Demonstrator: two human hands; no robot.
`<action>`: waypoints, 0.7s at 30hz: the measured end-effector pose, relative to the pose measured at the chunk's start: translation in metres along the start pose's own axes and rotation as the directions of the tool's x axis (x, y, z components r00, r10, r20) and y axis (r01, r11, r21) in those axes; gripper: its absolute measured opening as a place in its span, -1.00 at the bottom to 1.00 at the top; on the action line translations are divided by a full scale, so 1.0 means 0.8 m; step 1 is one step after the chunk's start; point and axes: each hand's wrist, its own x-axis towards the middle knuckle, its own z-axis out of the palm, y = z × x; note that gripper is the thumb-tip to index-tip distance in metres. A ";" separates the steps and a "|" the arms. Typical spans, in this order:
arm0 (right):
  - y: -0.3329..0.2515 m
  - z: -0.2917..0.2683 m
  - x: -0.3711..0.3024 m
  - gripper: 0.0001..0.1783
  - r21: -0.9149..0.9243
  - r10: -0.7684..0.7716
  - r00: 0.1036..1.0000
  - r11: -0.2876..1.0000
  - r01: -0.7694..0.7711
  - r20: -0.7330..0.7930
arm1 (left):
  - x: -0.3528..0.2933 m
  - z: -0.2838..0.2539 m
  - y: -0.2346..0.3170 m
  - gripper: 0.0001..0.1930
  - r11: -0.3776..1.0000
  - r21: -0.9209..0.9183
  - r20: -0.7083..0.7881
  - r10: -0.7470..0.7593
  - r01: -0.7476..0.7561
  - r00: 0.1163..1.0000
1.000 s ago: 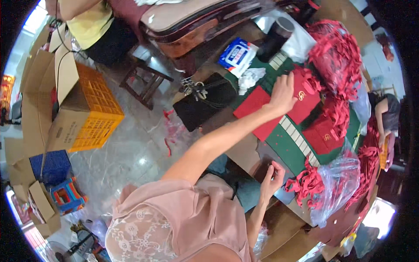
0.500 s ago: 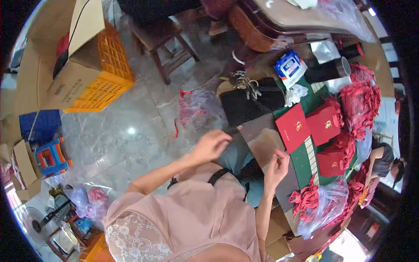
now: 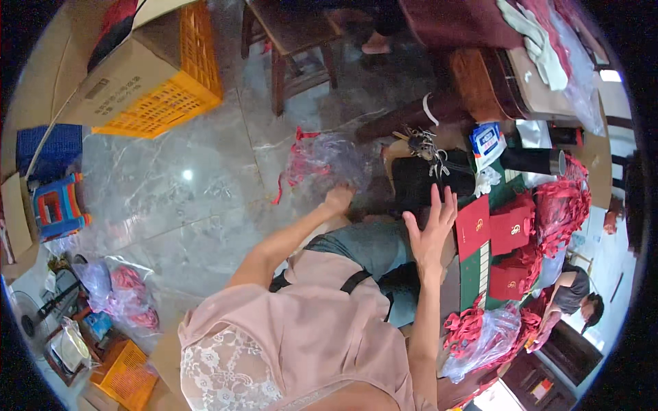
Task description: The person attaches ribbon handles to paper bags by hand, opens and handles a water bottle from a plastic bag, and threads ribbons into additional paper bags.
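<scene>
My right hand (image 3: 433, 236) is raised with its fingers spread and nothing in it, beside a flat red card (image 3: 473, 226). Behind its fingertips lies a dark black object (image 3: 418, 181) topped by a bunch of keys (image 3: 428, 147). My left hand (image 3: 338, 199) reaches low, at the near edge of a clear plastic bag (image 3: 332, 161) with red ribbon on the floor. Its fingers are partly hidden, so any grip on the bag cannot be made out. Two small red gift bags (image 3: 513, 226) stand right of the card.
Farther right are heaps of red ribbon (image 3: 563, 205) and a clear bag of ribbons (image 3: 490, 342). A blue-and-white packet (image 3: 487, 144) and a dark cylinder (image 3: 534, 161) stand at the back. A wooden stool (image 3: 291, 48), an orange crate (image 3: 161, 99) and a co-worker (image 3: 572, 298) are around.
My view has shifted. My left hand has moved forward to the plastic bag on the floor. My right hand has gone from fingertips drawn together to spread fingers, reaching farther forward.
</scene>
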 end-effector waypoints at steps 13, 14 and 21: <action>0.015 0.003 -0.006 -0.39 -0.150 -0.046 0.995 0.987 0.059 0.086 | -0.084 0.119 -0.079 -0.71 0.974 -0.128 0.339 -0.136 0.189 0.931; 0.013 0.006 -0.006 -0.40 -0.085 -0.043 0.997 0.995 0.049 0.068 | -0.075 0.116 -0.089 -0.70 0.958 -0.156 0.397 -0.161 0.239 0.904; 0.041 -0.014 -0.051 -0.45 0.002 0.163 0.982 0.987 -0.163 -0.097 | 0.043 0.165 -0.096 -0.84 0.996 -0.074 0.087 -0.044 0.050 0.995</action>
